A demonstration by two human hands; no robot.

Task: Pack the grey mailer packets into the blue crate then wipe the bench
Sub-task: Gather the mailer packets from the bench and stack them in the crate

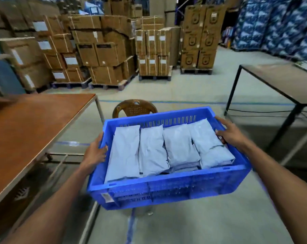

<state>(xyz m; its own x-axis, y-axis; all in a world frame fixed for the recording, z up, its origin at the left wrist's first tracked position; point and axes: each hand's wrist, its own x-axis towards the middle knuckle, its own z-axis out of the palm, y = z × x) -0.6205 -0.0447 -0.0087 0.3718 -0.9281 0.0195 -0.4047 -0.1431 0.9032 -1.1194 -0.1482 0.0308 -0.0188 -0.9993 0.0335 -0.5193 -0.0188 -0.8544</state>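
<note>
- The long table with an orange-brown wooden top (34, 124) stands at the left. The part of it in view shows no packets and no cloth.
- The left hand (95, 153) grips the left rim of the crate, fingers curled over the edge.
- The blue slotted plastic crate (166, 178) is held up between both hands, in the air above the grey floor and off the table's right edge. It touches no surface that I can see.
- The grey plastic mailer packets (152, 148) lie inside the crate in four rows side by side, from its left wall to its right wall, with more layers showing under them near the front wall.
- The right hand (231, 133) grips the crate's right rim near the far corner, thumb inside against a packet and fingers over the edge.
- A brown plastic chair (134, 107) stands just beyond the crate, and a dark-framed table (276, 80) stands well apart at the right.
- Judging by this, packing looks complete and the step in hand is carrying the full crate.
- The next move calls for keeping the crate level, setting it down somewhere stable, then freeing both hands to find a cloth for wiping the table. No cloth is visible.
</note>
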